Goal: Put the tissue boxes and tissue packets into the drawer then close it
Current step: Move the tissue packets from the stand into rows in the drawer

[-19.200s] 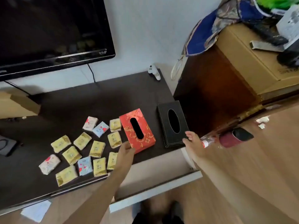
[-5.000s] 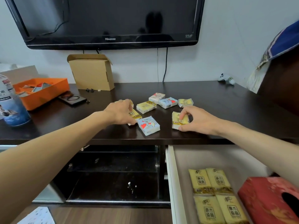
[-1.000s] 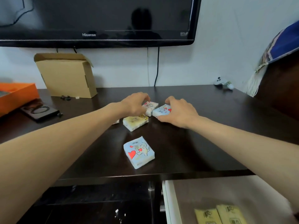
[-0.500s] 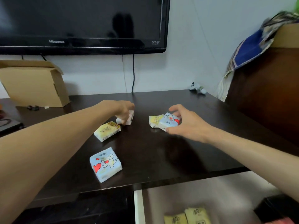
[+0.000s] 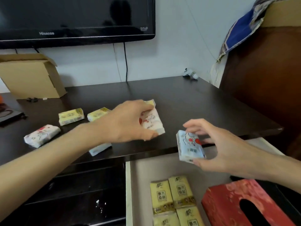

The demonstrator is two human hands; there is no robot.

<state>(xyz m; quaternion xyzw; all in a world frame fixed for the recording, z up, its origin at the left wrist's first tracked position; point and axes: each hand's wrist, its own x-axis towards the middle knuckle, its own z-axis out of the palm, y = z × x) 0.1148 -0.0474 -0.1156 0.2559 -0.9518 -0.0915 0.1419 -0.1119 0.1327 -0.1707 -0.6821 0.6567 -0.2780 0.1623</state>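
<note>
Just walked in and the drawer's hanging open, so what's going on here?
A person is clearing tissue packets off the dark tabletop into the open drawer. The left hand grips a white packet above the tabletop; the right hand carries a blue packet over the drawer. Yellow packets and a red tissue box are already inside. A few packets remain out.

tissue box (image 5: 228, 203) showing red with paler floral print | drawer packets (image 5: 171, 194) showing yellow with dark characters | held packet (image 5: 190, 146) showing pale blue, red hearts | tabletop (image 5: 187, 98) showing dark brown | carton (image 5: 31, 75) showing tan
</note>
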